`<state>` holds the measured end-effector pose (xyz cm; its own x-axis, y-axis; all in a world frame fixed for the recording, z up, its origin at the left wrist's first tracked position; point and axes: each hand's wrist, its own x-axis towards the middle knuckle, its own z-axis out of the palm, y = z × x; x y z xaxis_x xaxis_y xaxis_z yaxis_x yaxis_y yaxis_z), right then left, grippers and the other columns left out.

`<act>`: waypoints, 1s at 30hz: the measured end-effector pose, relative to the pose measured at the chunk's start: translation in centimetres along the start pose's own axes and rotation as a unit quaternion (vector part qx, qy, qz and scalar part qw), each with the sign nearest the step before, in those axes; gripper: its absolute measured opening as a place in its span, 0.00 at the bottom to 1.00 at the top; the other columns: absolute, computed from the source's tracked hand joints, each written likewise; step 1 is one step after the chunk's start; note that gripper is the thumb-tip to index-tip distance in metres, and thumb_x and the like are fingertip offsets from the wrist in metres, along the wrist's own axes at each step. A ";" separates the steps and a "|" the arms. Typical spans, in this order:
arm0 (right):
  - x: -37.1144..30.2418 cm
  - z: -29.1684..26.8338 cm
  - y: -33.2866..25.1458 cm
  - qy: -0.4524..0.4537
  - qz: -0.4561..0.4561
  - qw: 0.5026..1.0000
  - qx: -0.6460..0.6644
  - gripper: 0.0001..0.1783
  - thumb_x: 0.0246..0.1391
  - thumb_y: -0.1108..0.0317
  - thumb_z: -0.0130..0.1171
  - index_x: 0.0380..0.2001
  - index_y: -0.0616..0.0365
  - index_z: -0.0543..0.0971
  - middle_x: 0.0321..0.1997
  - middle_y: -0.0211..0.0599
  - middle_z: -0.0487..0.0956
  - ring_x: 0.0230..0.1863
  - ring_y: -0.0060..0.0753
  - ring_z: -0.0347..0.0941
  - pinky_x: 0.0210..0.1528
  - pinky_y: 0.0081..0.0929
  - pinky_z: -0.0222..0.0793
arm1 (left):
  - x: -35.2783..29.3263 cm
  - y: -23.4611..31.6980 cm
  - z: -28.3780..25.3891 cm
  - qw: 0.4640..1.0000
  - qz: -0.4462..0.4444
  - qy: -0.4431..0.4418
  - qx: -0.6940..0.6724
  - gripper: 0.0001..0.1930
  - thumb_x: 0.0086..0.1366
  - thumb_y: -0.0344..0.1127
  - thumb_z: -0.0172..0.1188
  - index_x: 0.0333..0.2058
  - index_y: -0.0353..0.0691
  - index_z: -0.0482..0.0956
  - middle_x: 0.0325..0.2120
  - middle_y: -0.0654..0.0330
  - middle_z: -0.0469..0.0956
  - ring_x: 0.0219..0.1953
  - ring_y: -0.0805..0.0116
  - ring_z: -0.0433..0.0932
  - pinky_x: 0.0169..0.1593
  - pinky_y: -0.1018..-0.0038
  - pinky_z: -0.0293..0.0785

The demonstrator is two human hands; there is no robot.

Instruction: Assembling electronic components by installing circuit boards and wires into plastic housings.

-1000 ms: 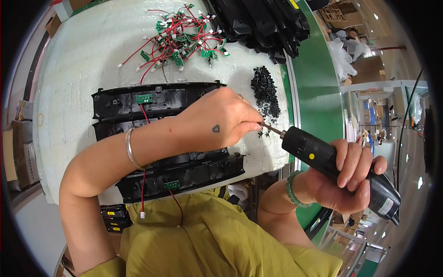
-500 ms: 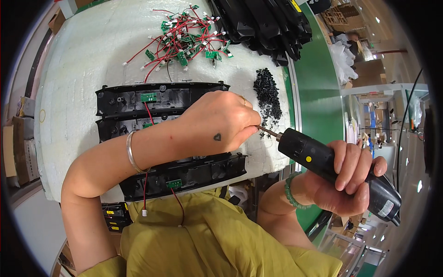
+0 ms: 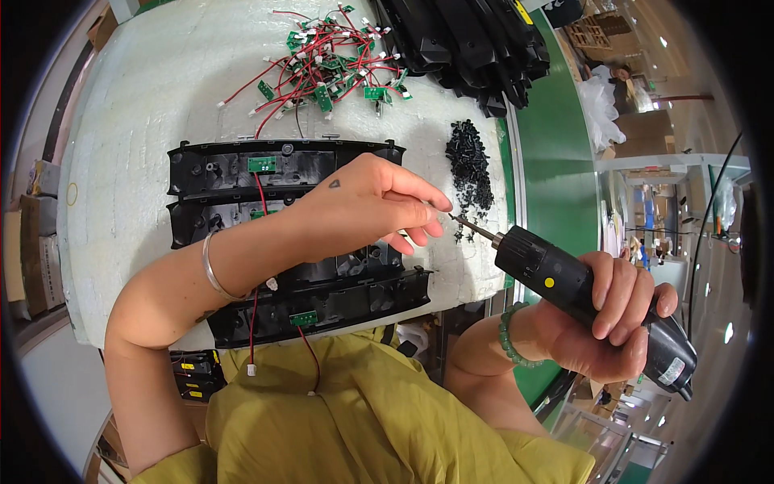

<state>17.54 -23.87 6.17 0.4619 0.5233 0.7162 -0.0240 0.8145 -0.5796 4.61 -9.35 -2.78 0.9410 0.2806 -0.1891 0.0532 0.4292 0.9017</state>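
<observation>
My right hand is wrapped round a black electric screwdriver, its bit pointing left toward my left hand. A small dark screw appears to sit on the bit's tip. Right beside that tip, my left hand has its fingers apart and looks to hold nothing. Under my left arm lie several long black plastic housings in rows. A small green circuit board sits in the far housing, and another green board in the near housing. Thin red wires run from them. My arm covers part of the middle housings.
A heap of green boards with red wires lies at the back. Black screws are piled on the white padded mat to the right. More black housings are stacked at the far right, by a green surface.
The fingers of my left hand have opened away from the bit tip, and that hand has turned. The screwdriver has shifted slightly right and stays in my right hand.
</observation>
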 end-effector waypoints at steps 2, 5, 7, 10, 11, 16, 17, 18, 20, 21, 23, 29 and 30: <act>0.0 0.1 0.1 -0.002 0.005 1.000 0.000 0.15 0.39 0.71 0.55 0.34 0.54 0.67 0.14 0.19 0.63 0.15 0.12 0.60 0.28 0.15 0.58 | -0.1 -0.2 -0.1 0.992 -0.059 -0.026 -0.105 0.13 0.59 0.31 0.55 0.40 0.27 0.76 0.32 0.57 0.78 0.33 0.75 0.76 0.38 0.78 0.76; -0.1 0.1 0.2 -0.004 0.012 1.000 0.007 0.14 0.39 0.71 0.55 0.34 0.54 0.67 0.14 0.19 0.63 0.15 0.12 0.60 0.28 0.15 0.58 | -0.1 -0.6 0.1 0.994 -0.035 -0.025 -0.098 0.14 0.57 0.32 0.59 0.40 0.29 0.76 0.30 0.59 0.78 0.32 0.75 0.76 0.37 0.78 0.75; -0.1 0.2 0.3 -0.004 0.015 1.000 0.006 0.14 0.39 0.72 0.55 0.34 0.54 0.67 0.14 0.19 0.63 0.15 0.12 0.60 0.28 0.15 0.58 | 0.1 -1.0 0.0 1.000 0.017 -0.009 -0.016 0.12 0.56 0.31 0.60 0.39 0.32 0.77 0.30 0.61 0.78 0.32 0.77 0.75 0.36 0.81 0.73; -0.1 0.4 0.3 -0.003 0.017 1.000 0.005 0.14 0.39 0.72 0.55 0.34 0.54 0.67 0.14 0.18 0.64 0.15 0.13 0.61 0.28 0.15 0.59 | -0.1 -0.8 0.2 0.987 0.098 0.031 0.125 0.09 0.54 0.28 0.63 0.36 0.35 0.79 0.29 0.63 0.76 0.29 0.80 0.73 0.33 0.83 0.70; -0.1 0.5 0.3 -0.001 0.015 1.000 0.006 0.15 0.39 0.72 0.55 0.34 0.54 0.67 0.14 0.18 0.64 0.16 0.12 0.61 0.28 0.15 0.59 | -0.1 -0.7 0.3 0.973 0.126 0.055 0.184 0.08 0.53 0.27 0.65 0.33 0.35 0.80 0.26 0.64 0.76 0.28 0.81 0.72 0.31 0.84 0.69; 0.0 0.3 0.4 -0.010 0.008 1.000 0.021 0.16 0.40 0.72 0.55 0.36 0.54 0.66 0.15 0.19 0.65 0.16 0.14 0.62 0.27 0.16 0.58 | -0.3 -0.5 0.5 0.967 0.156 0.067 0.188 0.04 0.53 0.27 0.65 0.29 0.36 0.81 0.23 0.65 0.75 0.24 0.83 0.70 0.28 0.84 0.66; 0.0 0.2 0.5 -0.019 0.001 0.999 0.028 0.17 0.42 0.72 0.53 0.38 0.53 0.65 0.15 0.21 0.65 0.16 0.16 0.62 0.26 0.17 0.58 | -0.3 -0.5 0.4 0.962 0.163 0.069 0.208 0.04 0.52 0.27 0.65 0.28 0.36 0.81 0.23 0.65 0.75 0.23 0.83 0.69 0.26 0.84 0.65; 0.0 0.2 0.5 -0.019 0.002 0.999 0.028 0.17 0.42 0.72 0.53 0.38 0.53 0.65 0.15 0.21 0.65 0.16 0.16 0.62 0.26 0.17 0.58 | -0.2 -0.5 0.5 0.962 0.162 0.069 0.208 0.04 0.52 0.27 0.65 0.28 0.36 0.81 0.23 0.65 0.75 0.23 0.83 0.69 0.26 0.84 0.65; -0.2 0.3 0.5 -0.016 -0.002 0.999 0.040 0.17 0.41 0.72 0.54 0.38 0.53 0.65 0.15 0.20 0.66 0.16 0.16 0.62 0.26 0.17 0.58 | -0.4 -0.8 0.5 0.953 0.200 0.080 0.212 0.04 0.52 0.27 0.65 0.28 0.37 0.81 0.21 0.67 0.74 0.20 0.83 0.67 0.24 0.84 0.63; -0.2 0.4 0.5 -0.017 -0.002 0.999 0.040 0.17 0.41 0.72 0.54 0.38 0.53 0.65 0.15 0.20 0.66 0.16 0.16 0.62 0.26 0.17 0.58 | -0.5 -0.9 0.5 0.953 0.200 0.081 0.212 0.04 0.52 0.27 0.65 0.28 0.37 0.81 0.21 0.67 0.74 0.20 0.83 0.67 0.24 0.84 0.63; -0.2 0.5 0.5 -0.011 -0.007 0.999 0.033 0.18 0.41 0.72 0.55 0.38 0.53 0.65 0.15 0.20 0.66 0.16 0.16 0.62 0.25 0.16 0.58 | -0.4 -1.0 0.4 0.917 0.259 0.096 0.286 0.04 0.50 0.27 0.65 0.26 0.38 0.81 0.19 0.68 0.72 0.18 0.83 0.66 0.22 0.83 0.63; -0.2 1.1 0.5 0.002 0.009 1.000 0.024 0.14 0.38 0.73 0.56 0.33 0.55 0.67 0.13 0.17 0.64 0.16 0.12 0.61 0.27 0.15 0.58 | -0.5 -1.0 0.2 0.842 0.367 0.134 0.372 0.05 0.46 0.27 0.65 0.25 0.40 0.79 0.19 0.64 0.71 0.18 0.74 0.69 0.22 0.79 0.65; -0.2 1.1 0.4 0.002 0.009 1.000 0.024 0.14 0.38 0.73 0.56 0.33 0.55 0.67 0.13 0.17 0.64 0.16 0.12 0.61 0.27 0.15 0.58 | -0.4 -1.0 0.2 0.842 0.367 0.134 0.372 0.05 0.46 0.27 0.65 0.25 0.40 0.79 0.19 0.64 0.71 0.18 0.74 0.69 0.22 0.79 0.65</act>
<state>16.42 -23.37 6.22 0.4646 0.5373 0.7039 -0.0755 0.8160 -0.5731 4.22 -10.06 -3.57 0.7076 0.4626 0.5341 -0.2216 -0.5725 0.7894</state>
